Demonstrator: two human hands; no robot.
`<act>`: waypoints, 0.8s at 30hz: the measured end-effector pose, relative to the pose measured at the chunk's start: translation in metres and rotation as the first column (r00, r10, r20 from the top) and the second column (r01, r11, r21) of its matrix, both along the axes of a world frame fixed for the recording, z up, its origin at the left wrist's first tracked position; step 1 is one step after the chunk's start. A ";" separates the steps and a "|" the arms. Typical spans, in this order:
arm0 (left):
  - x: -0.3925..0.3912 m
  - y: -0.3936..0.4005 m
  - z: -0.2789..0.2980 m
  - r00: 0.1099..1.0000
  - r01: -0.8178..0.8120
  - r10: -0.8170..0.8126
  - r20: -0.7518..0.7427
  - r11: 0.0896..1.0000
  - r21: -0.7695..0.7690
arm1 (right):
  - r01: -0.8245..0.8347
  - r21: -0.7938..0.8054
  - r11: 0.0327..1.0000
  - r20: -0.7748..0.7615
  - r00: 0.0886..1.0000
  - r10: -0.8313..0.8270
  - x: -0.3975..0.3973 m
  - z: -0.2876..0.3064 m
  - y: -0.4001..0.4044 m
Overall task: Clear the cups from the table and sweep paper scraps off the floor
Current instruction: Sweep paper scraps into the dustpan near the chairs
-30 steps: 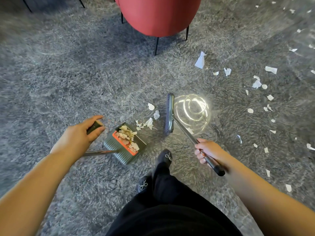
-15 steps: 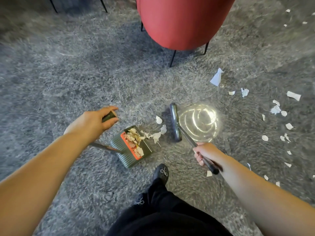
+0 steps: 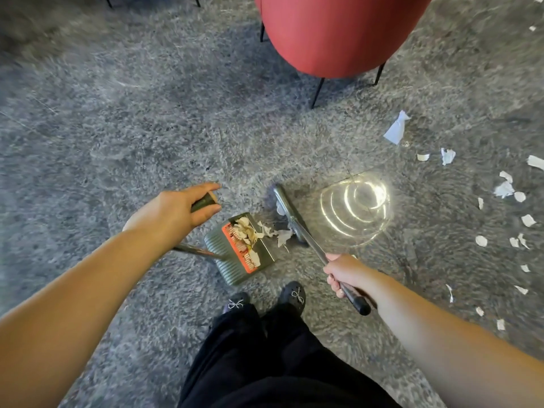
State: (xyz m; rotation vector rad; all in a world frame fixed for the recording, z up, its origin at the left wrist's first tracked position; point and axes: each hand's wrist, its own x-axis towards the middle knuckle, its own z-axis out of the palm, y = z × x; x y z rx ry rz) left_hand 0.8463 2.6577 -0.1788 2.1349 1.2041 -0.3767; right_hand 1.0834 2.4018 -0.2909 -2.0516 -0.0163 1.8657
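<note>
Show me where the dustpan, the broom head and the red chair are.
dustpan (image 3: 225, 267): head view, on its green ribbed back.
broom head (image 3: 283, 201): head view, on the dark bar near its far end.
red chair (image 3: 338, 30): head view, on the rounded seat shell.

The left hand (image 3: 173, 212) grips the green handle end of a dustpan (image 3: 240, 250) — its pan just right of that hand, holding paper scraps (image 3: 247, 231). The right hand (image 3: 343, 273) grips the broom (image 3: 290, 217) shaft, head beyond it against the pan's mouth — loose scraps (image 3: 504, 189) farther right.
</note>
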 end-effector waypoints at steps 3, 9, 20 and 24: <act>0.001 0.006 0.004 0.997 0.078 -0.077 -0.029 0.997 0.006 | -0.005 0.008 1.000 -0.021 1.000 0.005 -0.022 -0.002 -0.003; -0.001 0.019 -0.003 0.991 0.132 -0.133 0.013 0.991 0.034 | 0.136 -0.017 0.991 -0.158 0.978 -0.137 -0.069 -0.002 -0.004; -0.046 0.025 -0.014 0.975 0.168 -0.170 0.142 0.985 0.026 | 0.300 0.038 0.953 -0.296 0.915 -0.276 -0.097 0.027 -0.017; -0.049 0.034 -0.014 0.975 0.187 -0.188 0.115 0.982 0.020 | 0.349 0.069 0.934 -0.247 0.913 -0.323 -0.113 0.041 -0.025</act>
